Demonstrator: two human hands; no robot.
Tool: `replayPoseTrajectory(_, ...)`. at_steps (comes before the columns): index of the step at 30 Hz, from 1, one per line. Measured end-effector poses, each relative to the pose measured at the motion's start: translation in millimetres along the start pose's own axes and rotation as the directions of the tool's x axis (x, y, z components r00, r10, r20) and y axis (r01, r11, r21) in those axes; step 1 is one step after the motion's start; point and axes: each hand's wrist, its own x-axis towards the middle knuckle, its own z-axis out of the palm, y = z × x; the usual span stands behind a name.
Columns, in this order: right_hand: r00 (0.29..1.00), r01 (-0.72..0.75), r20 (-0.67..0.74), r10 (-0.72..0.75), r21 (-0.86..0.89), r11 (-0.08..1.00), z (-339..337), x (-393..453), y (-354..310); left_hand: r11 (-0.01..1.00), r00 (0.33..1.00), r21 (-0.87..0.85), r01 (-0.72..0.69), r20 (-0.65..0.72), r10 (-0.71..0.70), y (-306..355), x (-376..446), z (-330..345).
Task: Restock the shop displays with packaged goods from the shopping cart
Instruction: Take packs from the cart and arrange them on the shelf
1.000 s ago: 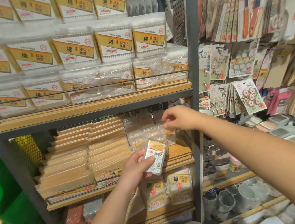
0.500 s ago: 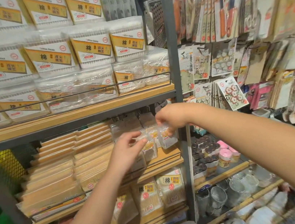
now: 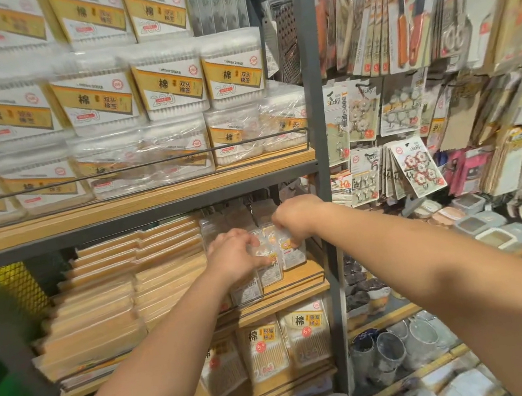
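Both my hands reach into the middle shelf (image 3: 286,290) of a grey metal rack. My left hand (image 3: 232,257) has its fingers curled around a small clear packet (image 3: 268,272) with an orange and white label, set among the row of like packets (image 3: 246,292) at the shelf's right end. My right hand (image 3: 292,215) pinches the top of the neighbouring clear packet (image 3: 292,250) just to the right. Stacks of flat tan packets (image 3: 107,306) fill the left of this shelf. The shopping cart is out of view.
Boxes of cotton swabs (image 3: 167,86) crowd the upper shelf behind a wire rail. Bagged cotton swabs (image 3: 305,332) stand on the shelf below. A grey upright post (image 3: 321,155) borders the rack; right of it hang carded hooks (image 3: 419,165), knives and tools, with cups and containers (image 3: 492,234) lower down.
My left hand carried its small packet up and forward from in front of the shelf into the row. My right hand stayed at the row's right end, now pinching a packet. The camera moved closer.
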Motion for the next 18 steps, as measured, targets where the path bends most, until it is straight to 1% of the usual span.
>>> replayPoseTrajectory(3, 1.0, 0.012, -0.007, -0.012, -0.013, 1.0, 5.9, 4.2, -0.1, 0.999, 1.0, 0.038, -0.012, -0.01, 0.013, -0.5, 3.3, 0.2)
replayPoseTrajectory(7, 1.0, 0.025, 0.004, -0.025, -0.03, 0.999, 13.2, 7.1, -1.2, 0.995, 0.997, 0.071, -0.064, 0.038, 0.061, -1.6, 5.9, -3.8)
replayPoseTrajectory(11, 0.999, 0.037, 0.002, -0.036, -0.063, 0.997, 13.9, 6.8, -1.4, 0.992, 0.993, 0.062, -0.111, 0.057, 0.107, -3.5, 4.7, -5.1)
replayPoseTrajectory(16, 0.995, 0.063, -0.069, -0.072, -0.121, 0.991, 5.7, -6.6, 0.6, 0.995, 0.993, -0.012, -0.099, 0.057, 0.1, -2.3, -0.4, -4.5)
replayPoseTrajectory(18, 0.989, 0.06, -0.132, -0.071, -0.088, 0.994, 4.8, -19.6, 3.2, 0.99, 0.994, -0.101, -0.101, 0.022, 0.104, -0.9, -6.6, -4.6)
